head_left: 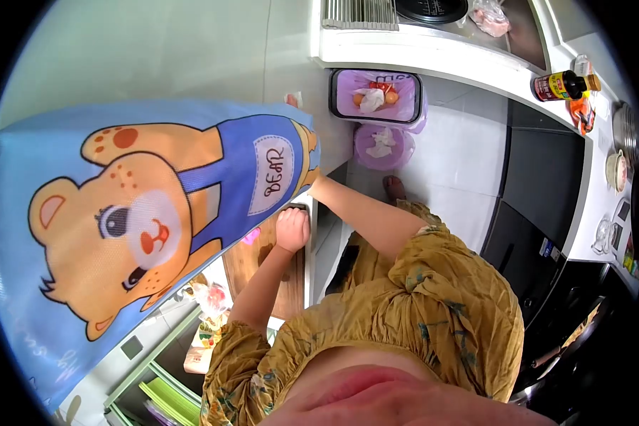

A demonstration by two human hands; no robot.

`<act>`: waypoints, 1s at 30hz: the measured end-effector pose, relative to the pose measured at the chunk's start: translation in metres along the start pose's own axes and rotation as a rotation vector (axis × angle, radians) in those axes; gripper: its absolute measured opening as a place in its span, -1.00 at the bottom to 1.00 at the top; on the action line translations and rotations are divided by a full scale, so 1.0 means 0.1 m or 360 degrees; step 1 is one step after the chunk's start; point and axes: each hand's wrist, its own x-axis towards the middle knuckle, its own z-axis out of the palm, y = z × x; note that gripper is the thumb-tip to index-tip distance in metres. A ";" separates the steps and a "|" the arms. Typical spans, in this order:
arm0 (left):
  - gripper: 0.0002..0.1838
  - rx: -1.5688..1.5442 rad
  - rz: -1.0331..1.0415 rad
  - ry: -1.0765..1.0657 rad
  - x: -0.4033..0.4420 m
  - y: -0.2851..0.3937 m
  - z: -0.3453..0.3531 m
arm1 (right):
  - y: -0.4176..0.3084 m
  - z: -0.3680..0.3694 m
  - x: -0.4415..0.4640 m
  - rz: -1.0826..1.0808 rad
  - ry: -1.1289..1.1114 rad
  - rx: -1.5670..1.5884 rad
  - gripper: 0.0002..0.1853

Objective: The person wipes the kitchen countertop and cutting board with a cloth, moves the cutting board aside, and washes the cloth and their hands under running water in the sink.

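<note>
A large blue printed sheet (pixel 71 149) with a cartoon bear and the word BEAR fills the left of the head view, close to the camera. Whether it is a bag or a flat cover, I cannot tell. My right forearm reaches its lower end, where the sheet hides my right hand. Beside the sheet's edge my left hand (pixel 293 228) is closed with fingers curled, over the end of a brown wooden board (pixel 289 287) on the counter; anything inside the fist is hidden. A small pink item (pixel 251 236) lies on the board, partly covered by the sheet.
A lilac-lined bin (pixel 341 106) holds scraps, with a round purple bin (pixel 362 153) beside it. Food packets (pixel 209 330) and a green rack (pixel 167 405) stand at lower left. A dark sauce bottle (pixel 555 86) is on the right counter, above black cabinets (pixel 532 167).
</note>
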 end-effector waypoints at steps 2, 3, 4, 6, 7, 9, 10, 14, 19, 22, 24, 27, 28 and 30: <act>-0.94 0.0029 0.0001 -0.0042 0.00 0.02 -0.04 | 0.11 -0.04 0.33 -0.0128 0.0034 -0.0012 -0.45; -0.94 0.0045 -0.0001 -0.0055 0.00 0.02 -0.03 | 0.05 -0.12 0.69 -0.0128 0.0047 0.0086 -0.46; -0.93 0.0061 -0.0003 -0.0070 0.00 0.01 -0.02 | 0.02 -0.22 1.08 -0.0128 0.0061 0.0184 -0.46; -0.93 0.0049 -0.0014 -0.0041 0.03 0.05 -0.04 | 0.17 -0.36 1.56 0.0292 0.0109 0.0265 -0.49; -0.93 0.0031 0.0002 -0.0015 0.04 0.03 -0.03 | 0.10 -0.42 1.70 0.0596 0.0136 0.0314 -0.50; -0.93 0.0037 -0.0013 -0.0039 -0.01 0.00 0.01 | 0.01 -0.46 1.56 0.0880 0.0136 0.0274 -0.51; -0.94 0.0061 -0.0041 -0.0082 -0.01 0.00 0.01 | 0.29 -0.47 1.39 0.0658 0.0115 0.0179 -0.50; -0.93 0.0016 -0.0029 -0.0033 -0.03 -0.03 0.02 | 0.60 -0.41 0.11 0.0296 0.0207 -0.0030 -0.47; -0.82 0.0137 0.0051 0.0045 -0.13 -0.14 0.13 | -0.04 -0.07 -1.00 0.0468 0.0346 0.0274 -0.45; -0.69 0.0085 -0.0007 -0.0030 -0.26 -0.23 0.25 | -0.69 0.16 -0.73 0.0036 0.0173 0.0497 -0.45; -0.73 0.0153 0.0148 0.0140 -0.10 -0.10 0.14 | -0.87 0.05 -0.36 -0.0263 -0.0152 0.0196 -0.47; -0.83 0.0035 0.0049 0.0038 -0.03 -0.03 0.05 | -0.57 -0.06 -0.35 -0.0392 -0.0032 -0.0026 -0.40; -0.85 0.0032 0.0034 0.0014 -0.04 -0.03 0.04 | -0.43 -0.07 -0.39 -0.0388 0.0076 -0.0056 -0.37; -0.91 0.0022 0.0001 -0.0026 -0.05 -0.03 0.07 | -0.03 -0.21 -0.65 -0.0178 0.0072 -0.0126 -0.26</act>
